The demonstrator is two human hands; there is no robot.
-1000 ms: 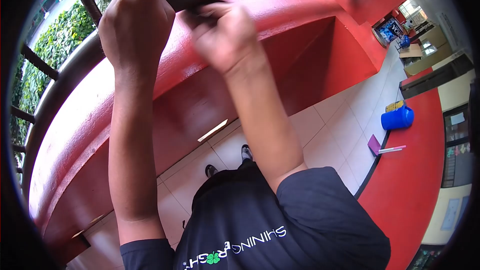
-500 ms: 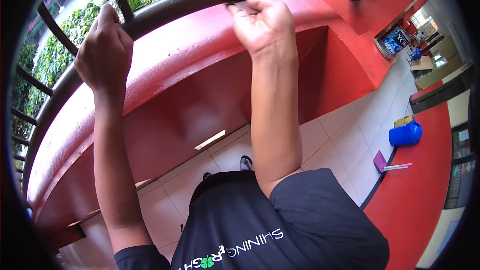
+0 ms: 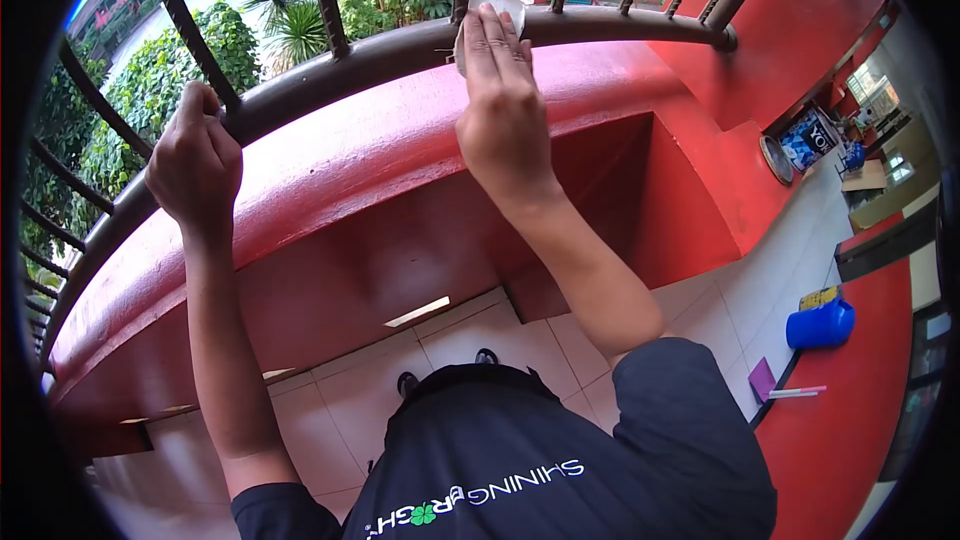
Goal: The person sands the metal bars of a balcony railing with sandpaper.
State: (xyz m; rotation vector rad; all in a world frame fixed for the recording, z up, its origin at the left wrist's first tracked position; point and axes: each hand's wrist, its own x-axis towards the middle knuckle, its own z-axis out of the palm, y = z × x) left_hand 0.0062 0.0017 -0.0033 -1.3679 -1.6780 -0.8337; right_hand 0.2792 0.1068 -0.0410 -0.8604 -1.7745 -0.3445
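My left hand is closed round the curved brown metal railing, its fingers curled over the bottom rail beside a twisted upright bar. Farther right, my right hand lies over the same rail with its fingers stretched out and close together. Under those fingers a greyish-white cloth is pressed against the rail, at the foot of another upright bar. Part of the cloth is covered by the hand.
Below the railing runs a glossy red ledge above a red wall. Pale tiles cover the floor. To the right, a blue container and a purple dustpan are by a red surface. Green plants grow beyond the bars.
My right hand has turned from palm up at the rail's underside to back up over its top, with the cloth showing. The view has shifted slightly; my left hand stays on the railing.
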